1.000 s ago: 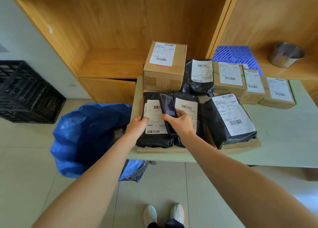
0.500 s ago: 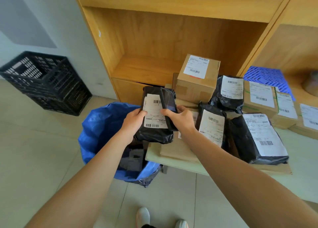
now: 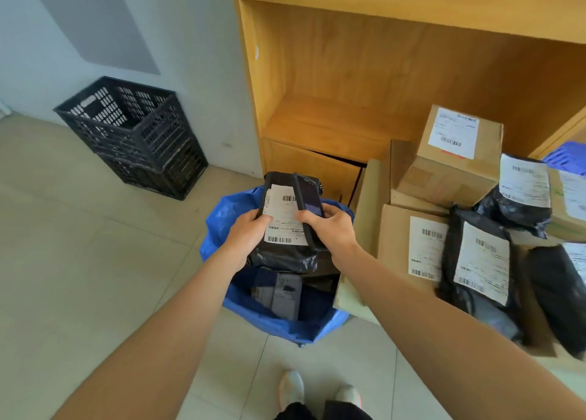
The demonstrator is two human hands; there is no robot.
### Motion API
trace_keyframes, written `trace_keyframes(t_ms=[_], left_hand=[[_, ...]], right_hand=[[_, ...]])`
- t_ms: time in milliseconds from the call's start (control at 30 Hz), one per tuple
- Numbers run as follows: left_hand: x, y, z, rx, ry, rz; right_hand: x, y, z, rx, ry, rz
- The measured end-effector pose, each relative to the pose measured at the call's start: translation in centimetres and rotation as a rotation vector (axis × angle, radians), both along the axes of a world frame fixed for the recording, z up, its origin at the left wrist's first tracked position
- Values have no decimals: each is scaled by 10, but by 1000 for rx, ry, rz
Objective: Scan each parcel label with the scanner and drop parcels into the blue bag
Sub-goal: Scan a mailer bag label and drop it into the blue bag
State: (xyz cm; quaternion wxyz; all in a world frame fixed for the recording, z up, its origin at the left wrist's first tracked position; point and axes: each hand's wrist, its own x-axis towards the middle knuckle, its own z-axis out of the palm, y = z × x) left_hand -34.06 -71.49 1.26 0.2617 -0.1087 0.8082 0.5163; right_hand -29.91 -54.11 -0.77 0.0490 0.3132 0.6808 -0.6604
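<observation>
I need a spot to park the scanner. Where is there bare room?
Bare: the wooden shelf left of the cardboard box, and the floor between black crate and blue bag. Crowded: the table, covered with parcels.

The parcel (image 3: 282,229) held over the bag (image 3: 215,229) is glossy black with a white label (image 3: 283,219) striped by black barcodes; the bag is bright blue. Beside it sit brown cardboard boxes (image 3: 450,162) (white-labelled too), a black lattice crate (image 3: 133,134), honey-yellow wooden shelving (image 3: 348,70) and pale beige floor tiles (image 3: 79,261).

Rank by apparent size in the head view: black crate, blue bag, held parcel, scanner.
1. black crate and blue bag: look alike, unranked
2. held parcel
3. scanner
</observation>
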Motion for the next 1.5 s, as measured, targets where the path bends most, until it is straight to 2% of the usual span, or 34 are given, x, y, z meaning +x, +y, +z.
trace_keyframes(t_ms=[333,467,633,833,967,1233,1500], left_hand=[[6,-11,-44,10,-148,-22],[7,-17,-57,-59,-122,114],[0,-33,-67,-75,-93,144],[0,-21,-52,-22,-100,172],[0,4,-36,13,-59,115],[16,81,1,60,-13,7],[70,175,36,137,25,-62]], right_hand=[[-2,-13,-56,93,-172,5],[5,-9,-74,210,-241,56],[10,2,-75,250,-256,74],[12,15,-58,228,-208,25],[23,30,-36,241,-168,21],[61,87,4,320,-104,-9],[119,167,50,429,-79,-4]])
